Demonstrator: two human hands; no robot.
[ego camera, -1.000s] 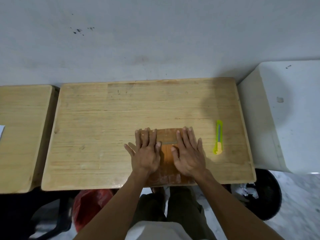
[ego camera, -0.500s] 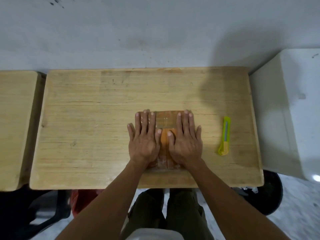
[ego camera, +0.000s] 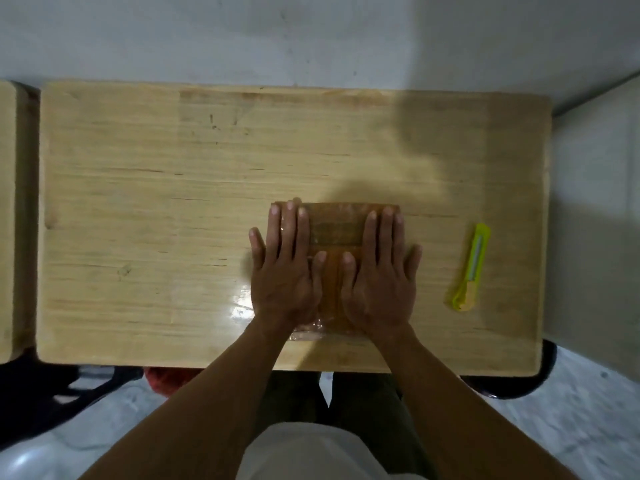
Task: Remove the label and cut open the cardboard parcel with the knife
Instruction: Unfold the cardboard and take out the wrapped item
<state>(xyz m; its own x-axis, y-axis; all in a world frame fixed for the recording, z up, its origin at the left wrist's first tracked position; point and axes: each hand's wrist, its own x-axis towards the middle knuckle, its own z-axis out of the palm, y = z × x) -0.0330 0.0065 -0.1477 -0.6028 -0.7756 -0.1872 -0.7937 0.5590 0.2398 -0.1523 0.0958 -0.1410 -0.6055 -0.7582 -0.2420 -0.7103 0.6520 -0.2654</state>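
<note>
A flat brown cardboard parcel [ego camera: 335, 226], wrapped in shiny clear tape, lies on the wooden table [ego camera: 173, 220] near its front edge. A rectangular label patch shows on its far half between my hands. My left hand [ego camera: 285, 271] rests flat on the parcel's left side, fingers spread. My right hand [ego camera: 379, 275] rests flat on its right side, also spread. Neither hand grips anything. A yellow-green utility knife [ego camera: 470, 268] lies on the table to the right of my right hand, apart from it, its blade end hard to make out.
A second wooden table [ego camera: 10, 220] stands at the left edge. A white box-like unit [ego camera: 602, 220] stands to the right. A wall runs behind the table. Below the front edge are my legs, a red object [ego camera: 166, 377] and dark chair parts.
The camera has tilted down and nearer, so the table fills more of the view. My hands stay flat on the parcel; the knife has not moved on the table.
</note>
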